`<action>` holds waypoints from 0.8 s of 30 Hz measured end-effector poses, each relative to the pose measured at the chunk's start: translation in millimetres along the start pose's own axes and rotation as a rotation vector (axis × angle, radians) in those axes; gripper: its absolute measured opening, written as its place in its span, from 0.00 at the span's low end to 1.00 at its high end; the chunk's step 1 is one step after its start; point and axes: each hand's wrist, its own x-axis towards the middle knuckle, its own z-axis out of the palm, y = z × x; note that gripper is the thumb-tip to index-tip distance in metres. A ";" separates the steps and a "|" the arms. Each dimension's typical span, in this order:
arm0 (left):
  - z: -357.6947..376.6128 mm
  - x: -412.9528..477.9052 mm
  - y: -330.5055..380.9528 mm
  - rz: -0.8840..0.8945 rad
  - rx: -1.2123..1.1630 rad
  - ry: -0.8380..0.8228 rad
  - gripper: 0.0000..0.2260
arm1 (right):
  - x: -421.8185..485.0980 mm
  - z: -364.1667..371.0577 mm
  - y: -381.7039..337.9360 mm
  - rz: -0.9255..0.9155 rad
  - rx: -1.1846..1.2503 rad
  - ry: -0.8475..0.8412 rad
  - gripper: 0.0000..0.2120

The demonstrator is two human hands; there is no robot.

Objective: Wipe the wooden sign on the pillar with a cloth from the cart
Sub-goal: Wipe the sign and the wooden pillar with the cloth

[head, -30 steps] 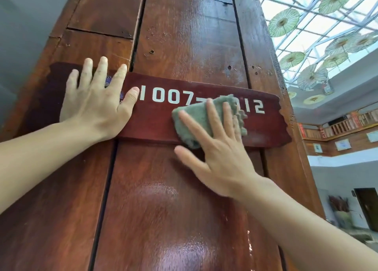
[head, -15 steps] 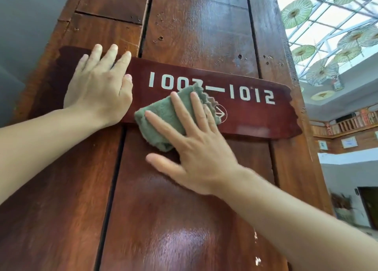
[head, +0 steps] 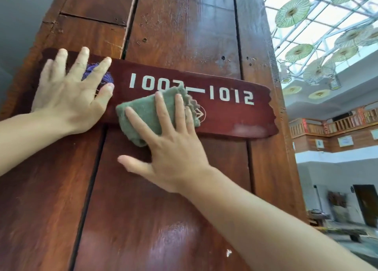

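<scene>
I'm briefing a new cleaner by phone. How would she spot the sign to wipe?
Find the wide brown plank pillar. Across it runs a dark red wooden sign with ragged ends. Unlike the bare planks, it carries white numerals ending 1012.

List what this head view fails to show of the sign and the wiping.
- Purple emblem: mostly hidden under the left hand.
- Last digit of 1007 and the white line mark: partly covered by the green cloth and right hand.
- Sign, left end: behind the left hand.
- Cart: out of frame.
- Dust on the sign: too fine to judge.
</scene>
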 end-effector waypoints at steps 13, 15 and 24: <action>-2.2 -1.6 4.9 -0.080 -0.004 -0.044 0.29 | -34.2 -21.1 70.7 0.553 0.087 -0.076 0.47; -0.7 -1.9 4.5 -0.084 0.009 -0.036 0.29 | -32.6 -15.3 34.9 0.264 0.083 -0.085 0.45; -0.3 -1.8 1.6 -0.050 0.002 -0.042 0.30 | -11.2 -45.5 94.6 0.455 0.181 0.010 0.34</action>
